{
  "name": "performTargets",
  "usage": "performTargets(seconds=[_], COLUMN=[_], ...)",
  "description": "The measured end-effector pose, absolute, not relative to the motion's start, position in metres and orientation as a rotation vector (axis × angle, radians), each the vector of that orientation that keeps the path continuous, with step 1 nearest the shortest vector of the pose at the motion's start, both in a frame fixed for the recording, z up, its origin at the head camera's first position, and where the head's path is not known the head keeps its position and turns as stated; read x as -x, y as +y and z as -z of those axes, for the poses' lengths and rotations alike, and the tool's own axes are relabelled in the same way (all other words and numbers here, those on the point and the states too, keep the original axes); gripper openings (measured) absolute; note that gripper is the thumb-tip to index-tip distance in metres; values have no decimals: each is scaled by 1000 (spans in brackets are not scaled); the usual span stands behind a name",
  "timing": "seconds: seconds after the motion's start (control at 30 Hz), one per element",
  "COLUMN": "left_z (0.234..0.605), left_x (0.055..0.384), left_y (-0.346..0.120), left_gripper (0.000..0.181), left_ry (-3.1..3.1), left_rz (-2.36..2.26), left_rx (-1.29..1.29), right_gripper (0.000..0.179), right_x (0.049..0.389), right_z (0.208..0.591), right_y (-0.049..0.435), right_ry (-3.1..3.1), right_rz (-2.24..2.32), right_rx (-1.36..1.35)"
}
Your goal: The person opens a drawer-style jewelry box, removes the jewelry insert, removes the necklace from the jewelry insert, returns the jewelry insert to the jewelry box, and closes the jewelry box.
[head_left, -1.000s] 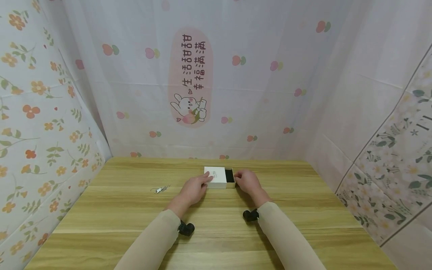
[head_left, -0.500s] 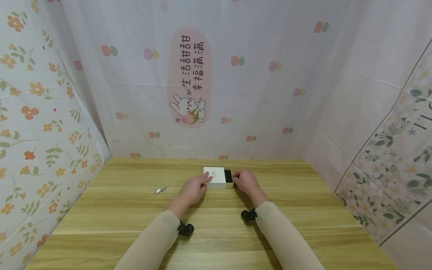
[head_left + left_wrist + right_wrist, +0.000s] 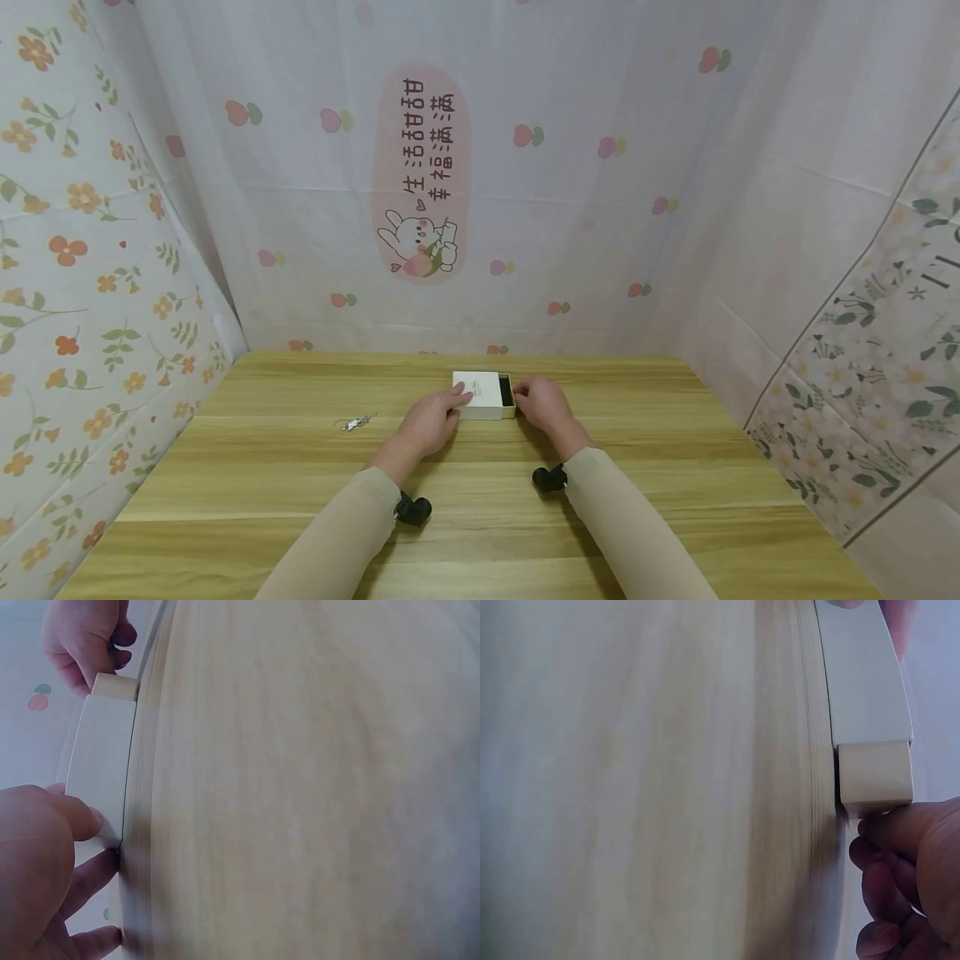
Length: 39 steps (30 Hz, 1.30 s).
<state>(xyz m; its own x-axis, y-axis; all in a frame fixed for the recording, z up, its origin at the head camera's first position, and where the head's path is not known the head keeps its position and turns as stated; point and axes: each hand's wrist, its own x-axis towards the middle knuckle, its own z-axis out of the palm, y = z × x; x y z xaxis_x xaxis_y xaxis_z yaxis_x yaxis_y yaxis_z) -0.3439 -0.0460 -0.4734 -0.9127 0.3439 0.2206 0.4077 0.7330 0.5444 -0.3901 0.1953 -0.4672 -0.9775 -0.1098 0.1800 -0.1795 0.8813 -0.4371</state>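
A small white slide-out gift box (image 3: 478, 395) with printed lettering lies near the back of the table. Its inner drawer (image 3: 876, 772), pale on the outside and dark inside, sticks out a little on the right. My left hand (image 3: 431, 422) grips the white sleeve from the left, with a fingertip on top and the thumb along the near side. At the drawer's outer end is my right hand (image 3: 546, 406), its fingers curled and their tips holding that end. A small silvery piece, perhaps jewellery (image 3: 359, 422), lies apart on the left.
The wood-grain table (image 3: 480, 517) reaches back to a printed curtain (image 3: 562, 208). Flowered cloths hang at the left (image 3: 112, 292) and right (image 3: 885, 358) sides. A small black camera (image 3: 414, 509) sits on each wrist.
My right hand has moved slightly left, and the drawer has slid further into the sleeve, so less of its dark inside shows. The left hand keeps its grip on the sleeve.
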Motion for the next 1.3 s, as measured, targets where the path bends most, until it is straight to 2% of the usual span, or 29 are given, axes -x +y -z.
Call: performTargets(seconds=[0.6,1.3], left_z=[473,473], left_x=[344,345], left_y=[-46,-48], left_gripper=[46,46], left_ry=[-2814,-2803], left_rz=[942,929], left_rx=[637,651], right_gripper=[21,18], right_x=[391,391], right_z=[469,459], right_y=[179,172], right_ry=[-2938,-2993], right_rz=[-710,-579], right_rx=[-285,-308])
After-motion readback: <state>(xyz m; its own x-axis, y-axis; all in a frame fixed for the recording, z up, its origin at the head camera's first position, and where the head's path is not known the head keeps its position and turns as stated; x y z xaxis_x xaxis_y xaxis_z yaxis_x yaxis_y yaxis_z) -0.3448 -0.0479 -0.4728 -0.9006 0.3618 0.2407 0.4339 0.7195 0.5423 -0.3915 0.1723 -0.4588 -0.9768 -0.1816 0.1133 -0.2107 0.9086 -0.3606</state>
